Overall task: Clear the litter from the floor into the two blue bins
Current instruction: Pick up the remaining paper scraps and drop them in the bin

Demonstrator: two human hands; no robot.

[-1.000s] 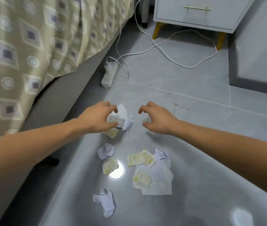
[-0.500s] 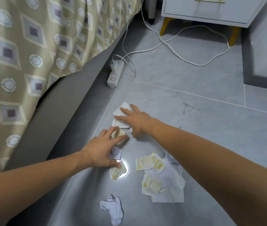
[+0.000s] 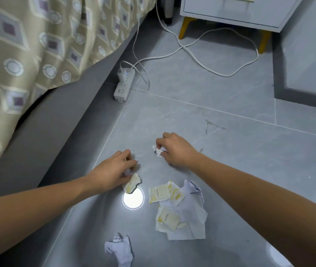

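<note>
The grey tiled floor (image 3: 201, 89) carries a white power strip (image 3: 124, 86) by the bed base, its cable (image 3: 211, 56) looping toward the cabinet. Nearer the camera than the strip lie yellow-stained wrappers (image 3: 160, 193) on a flat white sheet (image 3: 190, 218) (partly overlapping), and nearest of all a crumpled printed scrap (image 3: 119, 249). A round light reflection (image 3: 133, 199) sits just beside the wrappers.

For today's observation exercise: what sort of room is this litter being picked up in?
Probably a bedroom: a patterned bedspread hangs over a bed edge, a white drawer unit stands beside it, and a power strip lies on the tiled floor.
</note>
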